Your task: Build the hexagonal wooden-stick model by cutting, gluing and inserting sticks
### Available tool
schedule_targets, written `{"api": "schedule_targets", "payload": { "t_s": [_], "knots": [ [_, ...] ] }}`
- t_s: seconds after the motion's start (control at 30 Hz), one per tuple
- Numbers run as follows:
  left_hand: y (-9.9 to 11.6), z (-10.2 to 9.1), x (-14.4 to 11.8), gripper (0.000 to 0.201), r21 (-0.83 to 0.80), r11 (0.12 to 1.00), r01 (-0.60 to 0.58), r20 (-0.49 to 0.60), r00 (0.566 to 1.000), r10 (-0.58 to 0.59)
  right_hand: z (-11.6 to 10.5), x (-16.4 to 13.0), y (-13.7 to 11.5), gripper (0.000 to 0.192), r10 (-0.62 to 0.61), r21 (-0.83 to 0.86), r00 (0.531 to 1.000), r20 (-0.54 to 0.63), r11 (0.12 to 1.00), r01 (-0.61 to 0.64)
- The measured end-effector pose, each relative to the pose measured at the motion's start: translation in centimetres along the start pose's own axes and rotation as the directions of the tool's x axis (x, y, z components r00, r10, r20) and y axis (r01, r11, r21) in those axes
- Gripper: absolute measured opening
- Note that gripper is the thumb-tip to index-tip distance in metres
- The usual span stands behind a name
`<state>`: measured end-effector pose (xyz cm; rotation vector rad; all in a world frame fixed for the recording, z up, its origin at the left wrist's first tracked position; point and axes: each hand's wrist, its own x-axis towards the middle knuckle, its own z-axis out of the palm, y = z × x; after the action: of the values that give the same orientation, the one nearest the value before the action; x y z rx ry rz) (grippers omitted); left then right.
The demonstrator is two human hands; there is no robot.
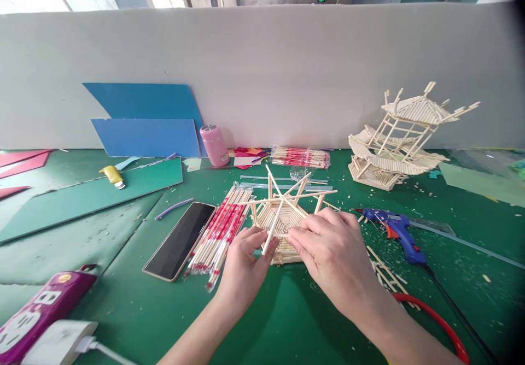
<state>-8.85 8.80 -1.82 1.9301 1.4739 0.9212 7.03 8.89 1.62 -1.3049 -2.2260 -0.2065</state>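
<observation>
A small hexagonal structure of pale wooden sticks sits on the green table, with several sticks poking up and outward from it. My left hand grips its near left side and pinches a loose stick that leans against it. My right hand holds the near right edge, fingers curled over the sticks. The lower part of the structure is hidden behind my hands.
A pack of chopsticks and a black phone lie to the left. A blue glue gun lies to the right, a finished stick pavilion behind it. A purple power strip sits near left.
</observation>
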Motion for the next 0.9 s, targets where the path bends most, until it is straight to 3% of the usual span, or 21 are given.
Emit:
{"api": "schedule_targets", "payload": {
  "t_s": [0.9],
  "knots": [
    [0.27, -0.25, -0.02, 0.032, 0.032, 0.999, 0.007, -0.002, 1.0, -0.007, -0.09, -0.01, -0.12, 0.012, 0.024, 0.017, 1.0, -0.014, 1.0, -0.024]
  ]
}}
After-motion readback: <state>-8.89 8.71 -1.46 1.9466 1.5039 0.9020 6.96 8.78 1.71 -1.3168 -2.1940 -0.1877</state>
